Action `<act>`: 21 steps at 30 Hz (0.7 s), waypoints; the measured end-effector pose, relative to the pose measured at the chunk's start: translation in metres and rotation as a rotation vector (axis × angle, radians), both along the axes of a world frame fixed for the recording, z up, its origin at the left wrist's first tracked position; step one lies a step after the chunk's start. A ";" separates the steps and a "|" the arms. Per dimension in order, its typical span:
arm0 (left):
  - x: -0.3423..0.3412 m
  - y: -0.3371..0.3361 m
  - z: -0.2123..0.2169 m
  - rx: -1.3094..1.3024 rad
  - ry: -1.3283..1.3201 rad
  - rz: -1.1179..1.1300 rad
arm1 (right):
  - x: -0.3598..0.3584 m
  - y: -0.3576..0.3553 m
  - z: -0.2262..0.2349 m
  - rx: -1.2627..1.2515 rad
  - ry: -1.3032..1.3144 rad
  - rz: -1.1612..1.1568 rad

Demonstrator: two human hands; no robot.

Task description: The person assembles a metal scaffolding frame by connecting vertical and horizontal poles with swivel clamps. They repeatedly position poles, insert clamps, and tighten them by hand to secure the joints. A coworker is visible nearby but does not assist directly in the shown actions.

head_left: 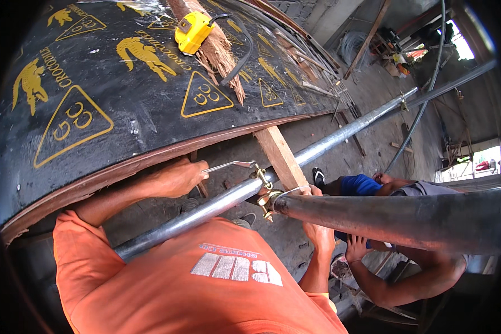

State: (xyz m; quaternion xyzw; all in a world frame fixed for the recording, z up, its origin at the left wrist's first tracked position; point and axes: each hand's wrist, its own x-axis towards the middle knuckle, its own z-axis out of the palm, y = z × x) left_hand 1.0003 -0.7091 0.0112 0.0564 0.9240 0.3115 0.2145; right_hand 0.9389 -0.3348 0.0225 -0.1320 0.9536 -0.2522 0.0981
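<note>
My left hand (182,177) is closed around the handle of a metal wrench (228,165). The wrench's far end meets a bolt on a brass-coloured scaffold clamp (266,192). That clamp sits where a shiny steel pipe (222,198), running diagonally, meets the end of a thicker dark pipe (389,216). Below the dark pipe, my right hand (318,234) reaches up behind it, fingertips showing above; the pipe hides most of its grip. Close to those fingertips ends a wooden strip (284,158), which crosses over the steel pipe. A thin wire (292,190) loops beside the clamp.
A black plywood sheet (145,117) with yellow prints lies at the left. On it are a yellow tape measure (192,33) and a splintered board (220,53). Another person (412,273) is crouched beyond the dark pipe. Hoses, rods and wood scraps lie farther back.
</note>
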 end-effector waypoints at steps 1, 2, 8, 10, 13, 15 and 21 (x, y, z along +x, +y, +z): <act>-0.002 0.002 0.006 0.004 0.033 -0.025 | 0.000 0.001 -0.002 -0.027 -0.011 0.003; -0.004 0.004 0.012 0.008 0.068 -0.050 | 0.001 0.002 -0.003 -0.053 -0.021 0.005; -0.020 0.013 0.038 -0.142 0.050 -0.157 | 0.003 0.009 -0.008 0.004 0.098 0.107; -0.026 0.017 0.045 -0.112 0.119 -0.231 | 0.003 0.010 -0.009 0.049 0.154 0.151; -0.038 0.024 0.057 -0.243 0.119 -0.345 | 0.002 0.011 -0.012 0.109 0.237 0.215; -0.043 0.030 0.064 -0.331 0.244 -0.470 | 0.000 0.011 -0.014 0.175 0.278 0.251; -0.018 0.028 0.061 -0.204 0.403 -0.402 | -0.002 0.009 -0.010 0.336 0.334 0.351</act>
